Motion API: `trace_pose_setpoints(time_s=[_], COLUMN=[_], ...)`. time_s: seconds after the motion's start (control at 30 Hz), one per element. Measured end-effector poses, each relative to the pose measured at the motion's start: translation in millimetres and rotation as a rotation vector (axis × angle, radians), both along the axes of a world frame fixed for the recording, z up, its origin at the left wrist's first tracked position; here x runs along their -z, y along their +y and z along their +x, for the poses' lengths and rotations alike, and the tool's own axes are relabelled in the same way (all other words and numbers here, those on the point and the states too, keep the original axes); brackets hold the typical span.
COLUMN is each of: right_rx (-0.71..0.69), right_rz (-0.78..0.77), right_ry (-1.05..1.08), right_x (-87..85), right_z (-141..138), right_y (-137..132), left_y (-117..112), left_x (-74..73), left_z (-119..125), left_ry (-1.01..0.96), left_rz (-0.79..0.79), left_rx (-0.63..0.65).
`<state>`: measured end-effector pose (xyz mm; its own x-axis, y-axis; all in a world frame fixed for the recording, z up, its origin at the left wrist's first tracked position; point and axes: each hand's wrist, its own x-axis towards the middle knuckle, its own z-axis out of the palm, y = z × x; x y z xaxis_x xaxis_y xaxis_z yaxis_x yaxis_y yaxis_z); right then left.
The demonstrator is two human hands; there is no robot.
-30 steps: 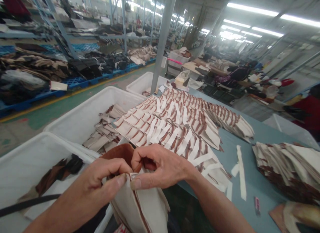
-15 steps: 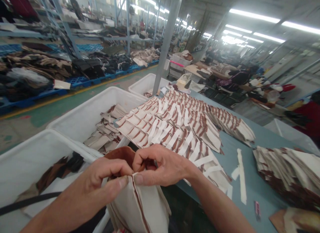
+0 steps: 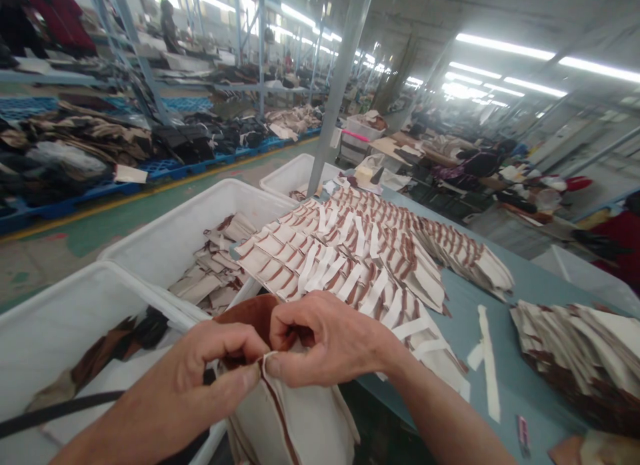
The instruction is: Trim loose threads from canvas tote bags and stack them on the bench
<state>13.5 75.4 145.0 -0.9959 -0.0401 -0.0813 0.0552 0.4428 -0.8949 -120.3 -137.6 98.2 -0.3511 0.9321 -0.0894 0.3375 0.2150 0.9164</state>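
Between both hands hangs a cream fabric piece [image 3: 315,418] with a brown-edged seam down its middle and a brown flap [image 3: 249,316] at its top. My left hand [image 3: 210,365] pinches the seam's top edge from the left, thumb in front. My right hand [image 3: 320,342] pinches the same edge just beside it, thumb and forefinger closed on the fabric. Beyond the hands, rows of overlapping cream pieces with brown edges [image 3: 280,252] cover the table, with white strips [image 3: 373,292] lying across them. The fabric's lower end runs out of the frame.
White plastic bins [image 3: 165,225] holding fabric pieces stand at the left of the blue-grey table [image 3: 463,325]. A stack of cream and brown pieces [image 3: 575,358] lies at right, near a small pink tool [image 3: 523,435]. A metal post [image 3: 336,98] rises at the table's far left corner.
The view has tilted slightly, so the scene sits a little lower. Both hands still pinch the fabric's top edge; the fabric piece has swung slightly right.
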Motion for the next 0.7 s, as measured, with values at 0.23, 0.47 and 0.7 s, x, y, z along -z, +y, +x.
trace_pose_setpoints(time_s=[0.23,0.47,0.7], right_rx=[-0.019,0.069,0.130], right_rz=[-0.102,0.074,0.045], right_ry=[-0.029,-0.039,-0.053], right_x=[7.5,-1.7,8.2], right_z=[4,9,11], right_y=[3,-6,-8], left_y=[4,23,12], left_x=[-6.2,-13.1,-1.6], left_z=[8,15,16], left_ry=[0.097,0.283,0.198], left_rz=[0.029,0.068,0.100], left_rx=[-0.067,-0.163,-0.059])
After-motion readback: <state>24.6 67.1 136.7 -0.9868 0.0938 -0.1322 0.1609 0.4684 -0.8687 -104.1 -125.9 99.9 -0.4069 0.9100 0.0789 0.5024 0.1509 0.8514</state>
